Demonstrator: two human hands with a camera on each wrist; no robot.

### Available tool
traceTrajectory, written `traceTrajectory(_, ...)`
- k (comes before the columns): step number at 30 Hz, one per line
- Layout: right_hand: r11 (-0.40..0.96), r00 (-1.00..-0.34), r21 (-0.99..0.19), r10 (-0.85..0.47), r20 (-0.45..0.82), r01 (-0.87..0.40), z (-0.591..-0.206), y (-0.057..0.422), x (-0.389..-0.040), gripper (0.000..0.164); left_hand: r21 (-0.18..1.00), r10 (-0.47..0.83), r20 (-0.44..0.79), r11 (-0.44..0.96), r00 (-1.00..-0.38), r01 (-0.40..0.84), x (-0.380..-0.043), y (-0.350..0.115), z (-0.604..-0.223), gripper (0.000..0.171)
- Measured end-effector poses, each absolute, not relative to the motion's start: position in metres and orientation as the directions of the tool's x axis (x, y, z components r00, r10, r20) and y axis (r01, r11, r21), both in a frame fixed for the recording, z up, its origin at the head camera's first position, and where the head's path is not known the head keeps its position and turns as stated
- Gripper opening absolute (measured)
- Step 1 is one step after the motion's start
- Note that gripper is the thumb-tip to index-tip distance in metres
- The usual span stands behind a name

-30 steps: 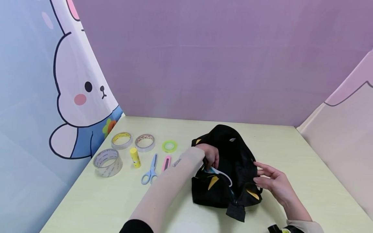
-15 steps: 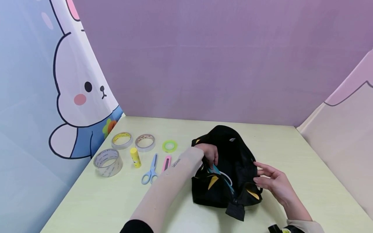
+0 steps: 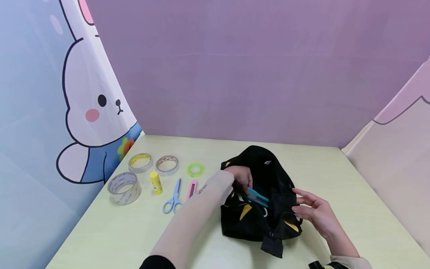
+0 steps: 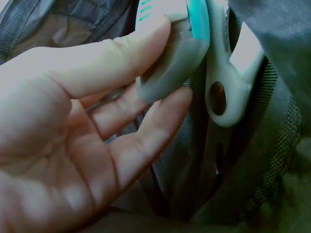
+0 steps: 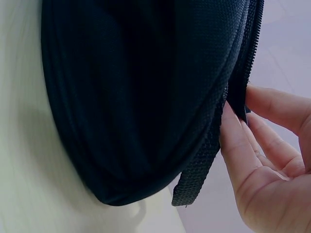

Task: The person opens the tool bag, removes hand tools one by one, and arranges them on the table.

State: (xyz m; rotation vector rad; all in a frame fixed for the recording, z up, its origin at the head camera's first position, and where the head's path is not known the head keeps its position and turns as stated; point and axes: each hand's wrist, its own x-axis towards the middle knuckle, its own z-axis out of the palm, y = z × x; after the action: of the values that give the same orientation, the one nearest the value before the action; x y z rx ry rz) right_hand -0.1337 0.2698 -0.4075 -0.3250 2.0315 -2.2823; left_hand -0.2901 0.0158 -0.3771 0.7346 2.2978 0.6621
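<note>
A black zippered bag (image 3: 242, 226) with yellow shapes lies with its mouth spread. My left hand (image 3: 242, 176) reaches inside it and pinches the end of a teal utility knife (image 3: 258, 198); the left wrist view has the thumb on one side of the knife's grey end (image 4: 170, 68) and fingers on the other. Beside the knife in the bag is a pale piece with a round hole (image 4: 226, 92), its kind unclear. At the bag's right edge, my right hand (image 3: 317, 213) pinches the fabric by the zipper (image 5: 256, 43) between thumb and fingers.
Left of the bag lie clear tape rolls (image 3: 125, 188), a green tape roll (image 3: 195, 169), a yellow glue stick (image 3: 156, 182), blue scissors (image 3: 173, 198) and a pink utility knife (image 3: 192, 188), partly behind my left forearm. A purple backdrop (image 3: 235, 74) stands behind the table.
Inside the bag, the teal knife has come up and swung into fuller view, pinched by the left hand. The white curved piece is now mostly covered. The right hand stays at the bag's edge.
</note>
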Motion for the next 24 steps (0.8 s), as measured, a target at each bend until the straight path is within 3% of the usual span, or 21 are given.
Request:
traceTrajectory(8, -0.119, -0.974, -0.988, -0.194, 0.116, -0.094, -0.407, 0.269, -0.134, 0.057, 0.589, 0.605, -0.378, 0.741, -0.700, 0.322, -0.284, 0.016, -0.362, 0.009)
traceTrajectory(18, -0.129, -0.970, -0.987, -0.210, 0.125, -0.099, -0.406, 0.270, -0.135, 0.058, 0.550, 0.658, -0.349, 0.720, -0.667, 0.423, -0.277, 0.009, -0.339, 0.010)
traceTrajectory(24, -0.141, -0.965, -0.984, -0.223, 0.136, -0.106, -0.405, 0.270, -0.136, 0.057, 0.506, 0.666, -0.303, 0.719, -0.682, 0.477, -0.278, 0.004, -0.322, 0.013)
